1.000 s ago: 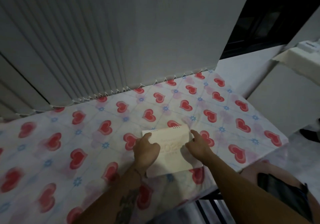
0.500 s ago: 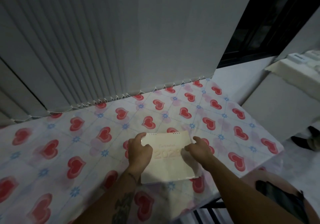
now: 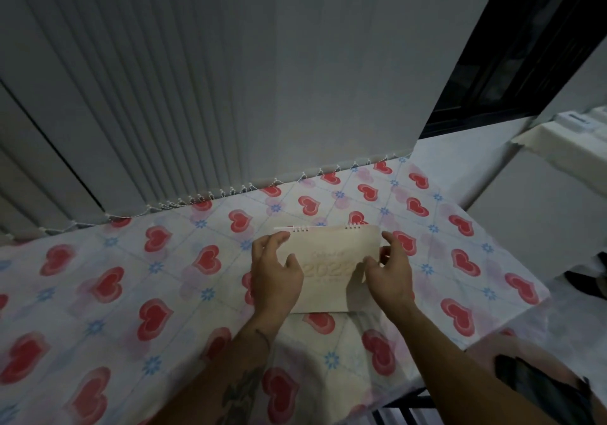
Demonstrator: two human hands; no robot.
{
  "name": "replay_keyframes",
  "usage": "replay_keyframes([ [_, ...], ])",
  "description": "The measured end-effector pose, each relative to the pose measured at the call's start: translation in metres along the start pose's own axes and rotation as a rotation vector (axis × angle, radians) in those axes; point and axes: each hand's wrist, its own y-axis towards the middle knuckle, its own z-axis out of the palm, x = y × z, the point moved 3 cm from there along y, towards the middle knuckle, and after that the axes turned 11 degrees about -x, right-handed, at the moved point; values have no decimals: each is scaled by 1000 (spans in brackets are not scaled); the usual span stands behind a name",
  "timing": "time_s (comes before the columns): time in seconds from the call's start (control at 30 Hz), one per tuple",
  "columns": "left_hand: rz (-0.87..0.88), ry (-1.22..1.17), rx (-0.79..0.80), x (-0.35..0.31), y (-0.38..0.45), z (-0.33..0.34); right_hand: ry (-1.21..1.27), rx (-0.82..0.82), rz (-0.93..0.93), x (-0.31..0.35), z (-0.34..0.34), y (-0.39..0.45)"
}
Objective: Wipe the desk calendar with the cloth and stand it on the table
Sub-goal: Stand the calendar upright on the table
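Note:
A cream desk calendar (image 3: 331,253) with white spiral rings along its top edge stands upright and slightly tilted back on the heart-patterned tablecloth (image 3: 131,276), its front cover facing me. My left hand (image 3: 276,276) grips its left side, fingers behind the top corner and thumb on the cover. On the other side, my right hand (image 3: 391,276) has its index finger along the edge and its thumb on the front. No cloth is in view.
Vertical white blinds (image 3: 197,96) hang along the table's far edge, just behind the calendar. A dark window frame (image 3: 512,63) and a white cabinet (image 3: 558,178) are to the right. The table's right corner (image 3: 542,293) and front edge lie close to my arms.
The calendar has been raised from lying flat on the cloth to standing upright. Both hands have shifted out to its sides. The view has tilted and moved closer.

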Motion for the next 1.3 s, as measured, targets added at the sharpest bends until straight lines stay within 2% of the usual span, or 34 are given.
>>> replay_keyframes([
  [0.3, 31, 5, -30, 6, -18, -6, 35, 6, -7, 2, -11, -12],
  [0.5, 31, 22, -82, -2, -23, -13, 21, 69, -74, 5, -18, -20],
  [0.63, -34, -40, -108, -7, -26, -19, 55, 134, -59, 7, -28, -15],
  [0.8, -27, -98, -144, -21, -27, -27, 81, 219, -60, 13, -36, -7],
  [0.93, 14, -29, -153, -29, -23, -29, 67, 220, -88, 21, -41, -2],
  [1.1, -16, 10, -167, -33, -7, -28, -1, 194, -126, 33, -38, 6],
  [1.3, -4, 16, -125, -43, 25, -20, 1, 159, -137, 46, -26, 20],
])
